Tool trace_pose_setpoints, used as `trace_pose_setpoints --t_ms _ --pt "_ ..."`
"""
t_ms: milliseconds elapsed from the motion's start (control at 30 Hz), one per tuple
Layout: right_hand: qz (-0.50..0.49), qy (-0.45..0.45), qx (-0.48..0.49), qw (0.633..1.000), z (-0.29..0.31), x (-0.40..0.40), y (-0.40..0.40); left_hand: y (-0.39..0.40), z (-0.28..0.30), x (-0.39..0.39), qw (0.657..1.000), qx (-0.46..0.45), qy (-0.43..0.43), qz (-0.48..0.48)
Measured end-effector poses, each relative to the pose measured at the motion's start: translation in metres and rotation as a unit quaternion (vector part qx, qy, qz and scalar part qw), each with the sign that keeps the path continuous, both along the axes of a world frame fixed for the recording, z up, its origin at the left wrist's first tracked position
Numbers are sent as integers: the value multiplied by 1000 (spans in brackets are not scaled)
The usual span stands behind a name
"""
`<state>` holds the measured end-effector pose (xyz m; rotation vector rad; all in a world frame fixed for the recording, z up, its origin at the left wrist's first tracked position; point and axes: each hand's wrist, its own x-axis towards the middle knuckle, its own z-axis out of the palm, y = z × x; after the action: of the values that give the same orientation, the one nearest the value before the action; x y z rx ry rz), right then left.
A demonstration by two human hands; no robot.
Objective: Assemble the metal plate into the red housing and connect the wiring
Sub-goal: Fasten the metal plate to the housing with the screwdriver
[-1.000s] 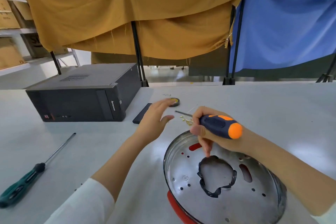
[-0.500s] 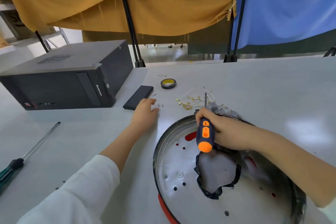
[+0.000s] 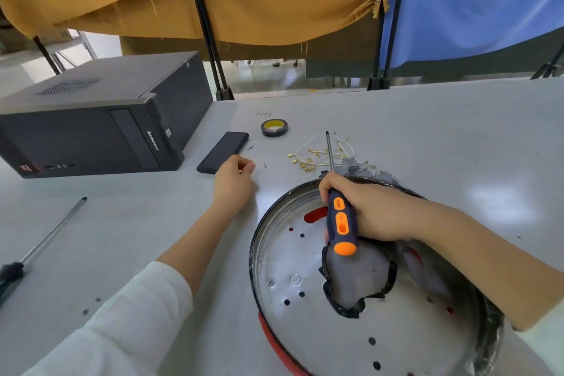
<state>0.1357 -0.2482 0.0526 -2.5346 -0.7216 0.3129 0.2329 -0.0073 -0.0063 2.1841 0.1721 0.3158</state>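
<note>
Presently the right hand (image 3: 372, 210) is wrapped round the handle of the orange-and-blue screwdriver (image 3: 340, 221), its fingers (image 3: 328, 183) curled tight, the shaft pointing away over the loose wiring (image 3: 317, 156). The left hand (image 3: 233, 181) rests on the tabletop (image 3: 427, 137) with its fingers curled loosely inward near a small screw (image 3: 265, 165) — whether anything is pinched cannot be told. The metal plate (image 3: 320, 330) is seen lying in the red housing (image 3: 274, 342), whose red shows through the plate's slots and along its near rim.

Several risks are judged from this. The screw could be flicked away or lost among the other small bits if it is fumbled. The raised shaft could be swept into the brass terminals, and the wires dragged or tangled. The plate — apparently not yet fastened — could be shifted by the right forearm crossing it, so that its holes are no longer lined up with the housing beneath.
</note>
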Motion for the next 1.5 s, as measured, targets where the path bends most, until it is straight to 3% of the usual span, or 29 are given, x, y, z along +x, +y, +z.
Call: trace_pose_setpoints --t_ms 133,267,533,867,1000,1200,1367,1500 --pt "-39 -2 -22 999 1 -4 7 0 11 -50 986 -169 -4 -10" --pt "-81 -2 -33 996 2 -4 21 -1 31 -105 975 -210 -22 -64" --pt "-123 5 -60 991 3 -14 29 -15 41 -171 976 -200 -15 -84" --pt "-106 37 -89 990 16 -42 12 -8 45 -136 965 -130 6 -226" --pt "-70 3 -54 996 16 -48 15 -16 46 -126 952 -225 18 -205" --pt "-36 -125 -143 981 -1 -50 21 -11 39 -136 919 -372 59 -116" --pt "-24 -87 -144 985 -3 -42 18 -11 28 -152 873 -467 109 -91" --pt "-50 -113 -135 983 -6 -41 15 -18 32 -143 861 -487 117 -88"
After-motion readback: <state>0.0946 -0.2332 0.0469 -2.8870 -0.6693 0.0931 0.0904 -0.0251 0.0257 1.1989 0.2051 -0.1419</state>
